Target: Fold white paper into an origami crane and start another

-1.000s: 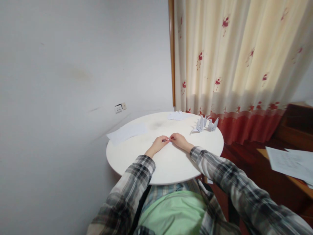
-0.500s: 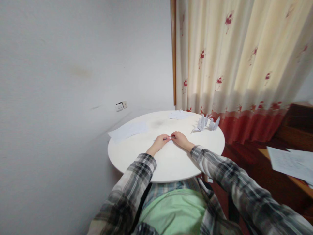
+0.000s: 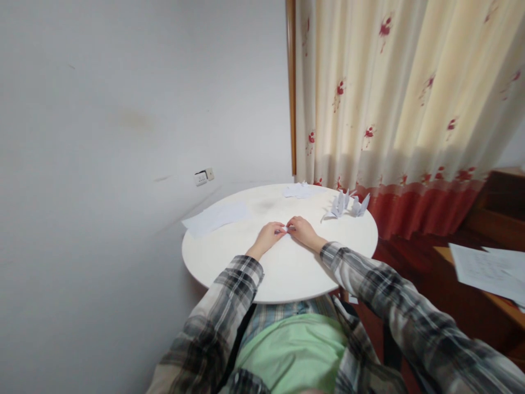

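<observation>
Between my fingertips is a small piece of folded white paper point(image 3: 286, 230), mostly covered by the fingers. My left hand point(image 3: 270, 235) pinches it from the left, and my right hand point(image 3: 301, 229) pinches it from the right. Both hands rest low over the middle of the round white table point(image 3: 283, 276), with their fingertips almost meeting. How the paper is folded is too small to make out. Several folded white paper cranes point(image 3: 340, 205) stand on the table to the right of my right hand.
White paper sheets point(image 3: 215, 218) lie at the table's left edge. More paper pieces point(image 3: 297, 190) lie at its far side. A wall point(image 3: 102, 219) with a socket point(image 3: 200, 178) borders the left, a curtain point(image 3: 369, 98) hangs behind, and written papers point(image 3: 488, 271) lie on furniture at right.
Both hands keep their pinch on the folded paper, with only slight finger movement. The whole view has shifted very slightly.
</observation>
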Tool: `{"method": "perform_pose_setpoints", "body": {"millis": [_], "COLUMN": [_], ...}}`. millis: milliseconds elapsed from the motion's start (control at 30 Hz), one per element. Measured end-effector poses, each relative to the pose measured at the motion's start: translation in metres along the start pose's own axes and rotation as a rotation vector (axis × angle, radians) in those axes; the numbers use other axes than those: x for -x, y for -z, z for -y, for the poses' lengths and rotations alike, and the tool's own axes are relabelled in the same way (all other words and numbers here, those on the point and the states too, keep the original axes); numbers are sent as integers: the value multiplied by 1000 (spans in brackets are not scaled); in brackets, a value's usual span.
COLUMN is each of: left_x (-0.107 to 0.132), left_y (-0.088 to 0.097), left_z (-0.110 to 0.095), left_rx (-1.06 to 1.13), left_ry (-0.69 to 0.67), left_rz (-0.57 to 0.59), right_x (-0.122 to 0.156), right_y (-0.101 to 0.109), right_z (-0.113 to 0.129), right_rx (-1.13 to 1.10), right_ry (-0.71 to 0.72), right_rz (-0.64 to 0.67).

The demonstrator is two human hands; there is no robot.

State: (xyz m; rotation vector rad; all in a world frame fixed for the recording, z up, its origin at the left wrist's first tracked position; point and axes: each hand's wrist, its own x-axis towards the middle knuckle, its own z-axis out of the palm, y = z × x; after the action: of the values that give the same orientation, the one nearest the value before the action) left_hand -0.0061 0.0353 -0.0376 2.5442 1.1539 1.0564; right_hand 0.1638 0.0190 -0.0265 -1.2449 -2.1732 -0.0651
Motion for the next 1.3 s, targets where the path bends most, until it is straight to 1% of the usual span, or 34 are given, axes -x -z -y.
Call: {"method": "perform_pose_setpoints", "body": {"millis": [100,367,567,700,833,967,1067,1200,1300], "left_x": [0,-1,1,1,2,2,2,2,2], "left_y": [0,3,4,3,2,2,4,8,11], "left_z": [0,-5,-8,-7,-5,-5,-9,-17,-21], "left_rx": [11,19,100,166,171,109,36,-142,-249], "left_ry": [12,-10,72,126,122,97,78,40,50], "left_rz": [3,-6,-40,-22,-21,-11,17,55,71], "right_x": [1,2,3,2,1,2,3,3,4], "right_y": [1,4,8,8,5,2,1,1,2], "right_z": [1,4,8,8,6,5,4,7,11], "right_rx": [18,54,84,74,47,3,-32,-79,-98], "right_ry": [23,46,27,24,38,60,90,113,105], "right_rz": [-11,-31,4,22,-3,-27,-38,-44,-20]}}
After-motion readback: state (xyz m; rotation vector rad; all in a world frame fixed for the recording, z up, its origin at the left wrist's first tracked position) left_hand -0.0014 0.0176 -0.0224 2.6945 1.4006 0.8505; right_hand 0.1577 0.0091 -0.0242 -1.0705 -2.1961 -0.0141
